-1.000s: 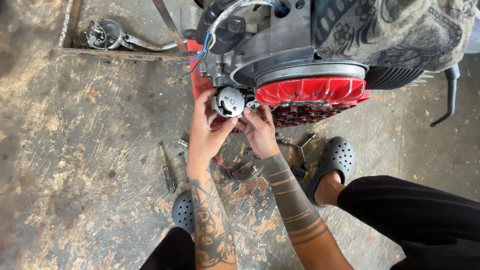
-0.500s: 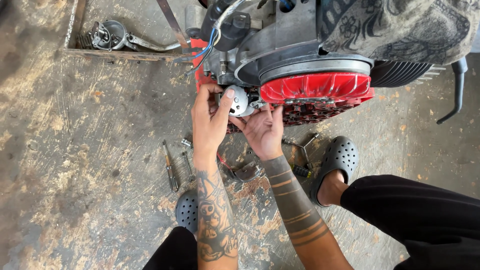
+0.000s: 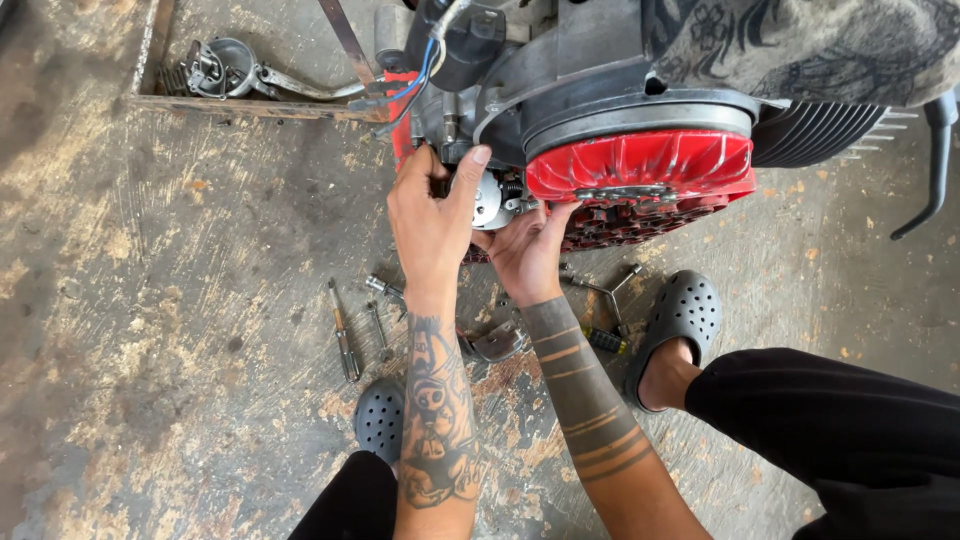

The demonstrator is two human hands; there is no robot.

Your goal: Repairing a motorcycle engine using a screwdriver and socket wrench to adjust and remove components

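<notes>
A screwdriver (image 3: 344,342) lay on the stained concrete floor (image 3: 150,300) left of the person's knees. The left hand (image 3: 432,222) cupped a small round silver part (image 3: 488,200) against the engine (image 3: 600,90), thumb across it. The right hand (image 3: 528,255) gripped it from below, beside the red finned flywheel (image 3: 640,165).

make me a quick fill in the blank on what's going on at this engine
1. Both hands, left hand and right hand, hold a small round ____ coloured part against the engine.
2. The finned fan wheel beside it is ____.
3. A screwdriver lies on the ____.
4. Each foot wears a perforated black ____.

Missing words: silver; red; floor; clog
</notes>
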